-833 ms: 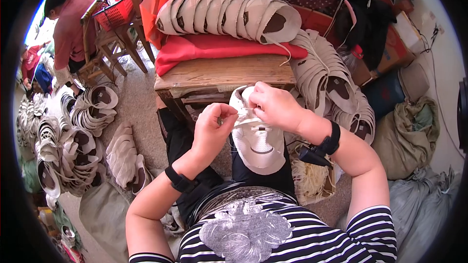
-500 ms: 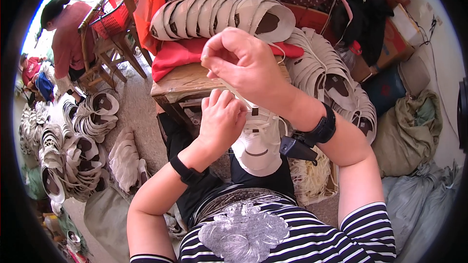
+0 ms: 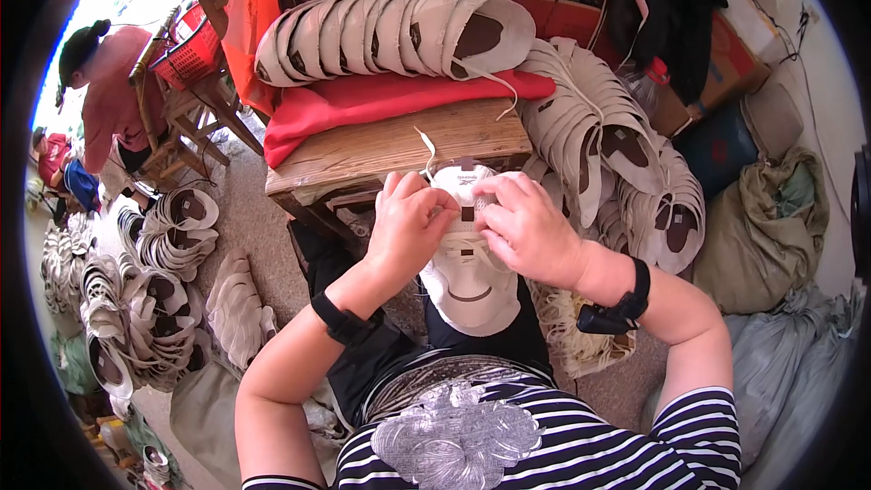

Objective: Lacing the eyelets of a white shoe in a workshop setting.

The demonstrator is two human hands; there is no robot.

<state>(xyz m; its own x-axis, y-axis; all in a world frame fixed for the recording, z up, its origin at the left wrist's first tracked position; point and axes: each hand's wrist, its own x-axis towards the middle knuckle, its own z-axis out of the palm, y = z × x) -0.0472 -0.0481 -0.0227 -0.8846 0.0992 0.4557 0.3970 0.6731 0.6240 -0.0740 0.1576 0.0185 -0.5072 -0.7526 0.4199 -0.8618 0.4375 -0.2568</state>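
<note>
A white shoe upper lies over my lap, toe toward me, its tongue pointing away. Pale laces cross its front. My left hand is closed at the left row of eyelets, fingertips pinched together; a lace end sticks up beyond those fingers. On the opposite side my right hand is closed on the edge of the upper beside the tongue, thumb and fingers bent inward. What lies right between the fingertips is mostly hidden.
A wooden bench ahead bears a red cloth and a row of nested uppers. More stacked uppers stand at right, others at left. A box of loose laces sits by my right knee. A person works at far left.
My right hand has come down from its raised place over the bench to the right side of the upper. The lace end now stands free above my left hand.
</note>
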